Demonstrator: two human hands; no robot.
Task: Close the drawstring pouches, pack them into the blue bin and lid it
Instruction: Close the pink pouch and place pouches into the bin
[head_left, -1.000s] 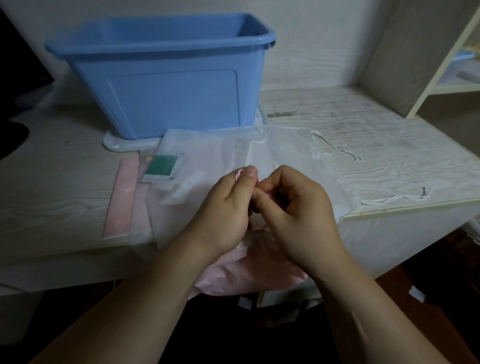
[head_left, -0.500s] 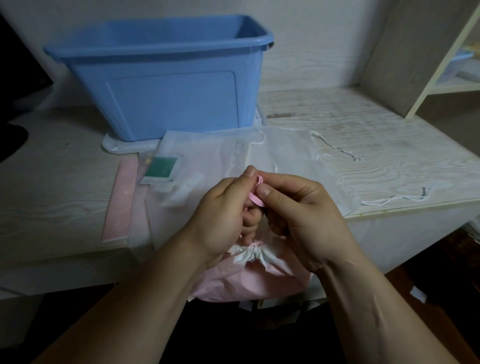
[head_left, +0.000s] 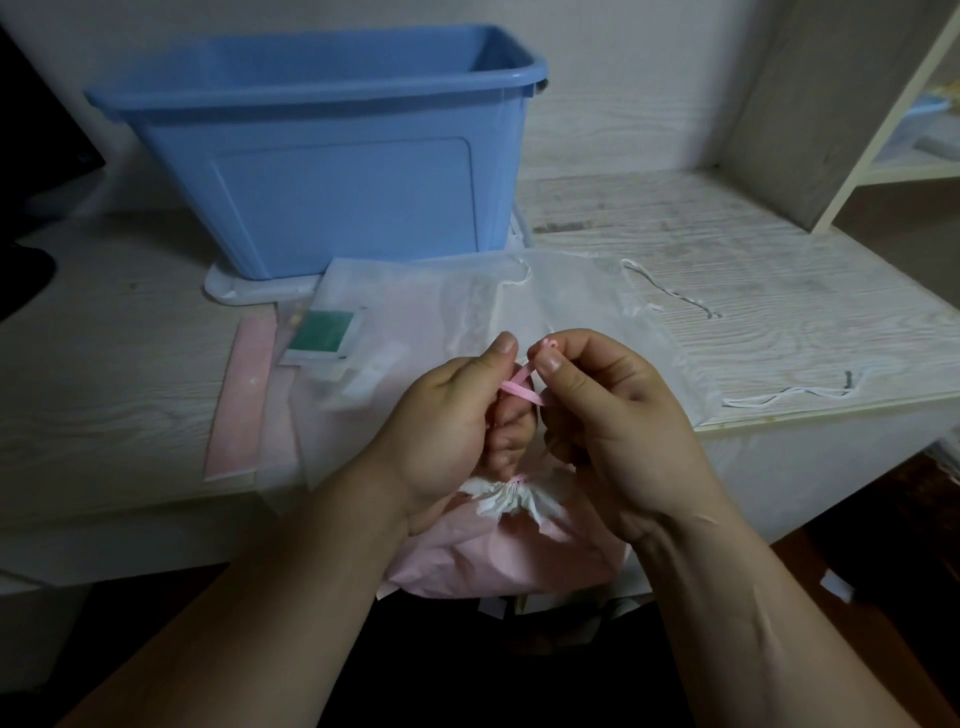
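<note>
On the left of the table (head_left: 104, 395), a flat pink sheet (head_left: 239, 410) lies near the front edge. Behind it, the blue bin (head_left: 332, 156) stands open at the far side, resting on a white plastic piece (head_left: 244, 291) that protrudes from beneath it. A green-faced packet (head_left: 322, 335) lies just in front of the bin, partly under the translucent white pouches (head_left: 571, 312) spread flat across the table centre.

Your left hand (head_left: 447, 415) is held above the near edge, its thumb and forefinger pinching the pink cord (head_left: 519, 392), with the remaining fingers curled. The cord runs across the gap between both hands. Below them, the pink pouch (head_left: 498, 561) hangs in front of the table edge, its mouth (head_left: 511, 499) gathered into a white ruffle.

Your right hand (head_left: 613, 415) pinches the cord's knotted end between thumb and forefinger, the other fingers curled inward.

To the right, loose white drawstrings (head_left: 779, 397) trail over the table. A shelf unit (head_left: 924, 156) stands at the far right.
</note>
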